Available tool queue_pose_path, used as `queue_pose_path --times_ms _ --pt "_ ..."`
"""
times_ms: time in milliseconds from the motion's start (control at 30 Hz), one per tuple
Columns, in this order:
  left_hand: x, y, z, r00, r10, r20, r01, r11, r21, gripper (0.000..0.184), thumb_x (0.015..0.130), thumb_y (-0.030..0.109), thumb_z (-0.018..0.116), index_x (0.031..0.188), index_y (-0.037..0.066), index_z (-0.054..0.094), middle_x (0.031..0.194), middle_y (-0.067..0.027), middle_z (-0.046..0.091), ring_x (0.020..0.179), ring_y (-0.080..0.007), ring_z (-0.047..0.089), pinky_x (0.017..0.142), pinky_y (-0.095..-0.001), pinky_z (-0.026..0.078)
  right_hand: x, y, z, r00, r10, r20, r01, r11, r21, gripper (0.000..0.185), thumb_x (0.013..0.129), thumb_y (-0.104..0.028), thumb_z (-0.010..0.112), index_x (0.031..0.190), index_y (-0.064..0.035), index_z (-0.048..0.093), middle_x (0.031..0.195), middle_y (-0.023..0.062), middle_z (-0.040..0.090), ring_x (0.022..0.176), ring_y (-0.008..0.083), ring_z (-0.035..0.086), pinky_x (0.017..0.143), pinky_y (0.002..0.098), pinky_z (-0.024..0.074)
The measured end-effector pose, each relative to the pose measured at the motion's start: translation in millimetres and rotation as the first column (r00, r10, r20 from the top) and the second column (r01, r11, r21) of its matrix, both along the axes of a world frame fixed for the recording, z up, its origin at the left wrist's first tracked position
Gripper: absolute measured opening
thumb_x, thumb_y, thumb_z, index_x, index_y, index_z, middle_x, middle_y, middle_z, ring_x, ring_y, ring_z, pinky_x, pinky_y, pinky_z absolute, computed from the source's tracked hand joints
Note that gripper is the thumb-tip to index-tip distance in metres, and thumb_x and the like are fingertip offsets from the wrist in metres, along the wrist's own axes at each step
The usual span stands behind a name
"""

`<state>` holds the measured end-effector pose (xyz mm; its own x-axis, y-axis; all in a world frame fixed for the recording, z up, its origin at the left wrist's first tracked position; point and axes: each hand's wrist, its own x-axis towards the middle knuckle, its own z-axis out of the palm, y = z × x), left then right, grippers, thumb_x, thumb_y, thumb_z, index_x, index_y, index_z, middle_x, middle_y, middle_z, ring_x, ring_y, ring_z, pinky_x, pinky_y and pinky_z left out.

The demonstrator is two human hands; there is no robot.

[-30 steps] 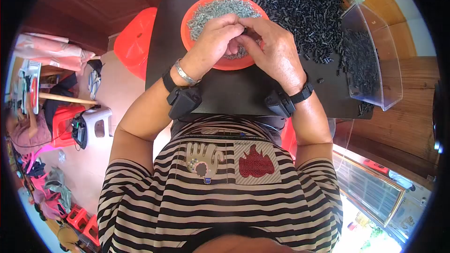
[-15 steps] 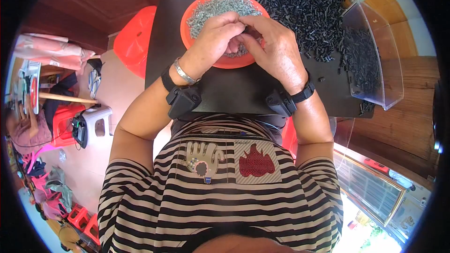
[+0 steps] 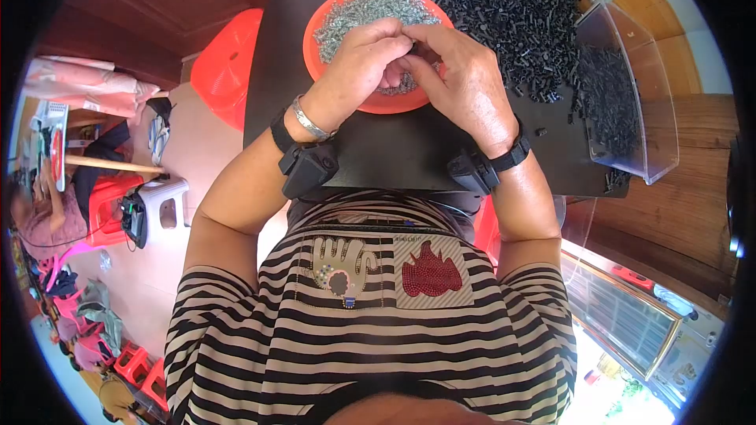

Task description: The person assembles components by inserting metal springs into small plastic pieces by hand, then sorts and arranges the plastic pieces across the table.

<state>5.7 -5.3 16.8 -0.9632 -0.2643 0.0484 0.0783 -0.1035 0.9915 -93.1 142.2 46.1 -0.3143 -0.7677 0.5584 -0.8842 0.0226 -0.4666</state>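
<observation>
Above the red bowl (image 3: 394,105) of silvery pieces (image 3: 374,9), the person's left hand (image 3: 366,51) and right hand (image 3: 461,67) meet, fingertips pinching a small dark piece (image 3: 413,49), its shape hard to make out. Black parts (image 3: 512,24) lie heaped on the counter (image 3: 386,153) beside the bowl.

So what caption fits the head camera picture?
Left hand and right hand meet over silvery pieces in a red bowl, black parts nearby.

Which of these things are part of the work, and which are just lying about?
Likely part of the work:
left hand and right hand, meeting at a small dark piece
orange bowl of silvery pieces
black pieces heaped on the table
clear box of black pieces

Apparently just around:
red seat
pale stool
pink cloth
</observation>
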Motion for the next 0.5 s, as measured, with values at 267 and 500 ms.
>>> queue_pose_path --times_ms 267,500 --pt "-0.1 -1.1 -0.1 1.0 -0.005 0.003 0.005 1.0 -0.016 0.021 0.1 0.019 0.049 0.096 0.004 0.064 0.076 0.0008 0.06 0.065 -0.0063 0.056 0.059 -0.021 0.044 -0.2 0.2 0.2 1.0 0.003 -0.016 -0.003 1.0 -0.008 0.027 0.083 -0.013 0.073 0.108 -0.0058 0.068 0.087 0.013 0.071 0.079 0.0314 0.07 0.068 0.0391 0.0564" --pt "0.7 1.2 2.4 1.0 0.011 0.02 -0.011 1.0 -0.02 0.022 0.101 0.02 0.049 0.097 0.004 0.064 0.076 0.0009 0.06 0.065 -0.0065 0.056 0.06 -0.0212 0.044 0.2 0.1 0.6 1.0 0.011 -0.007 -0.011 1.0 -0.006 0.027 0.083 -0.013 0.073 0.109 -0.0059 0.068 0.088 0.0132 0.071 0.079 0.0316 0.07 0.069 0.0389 0.0565"
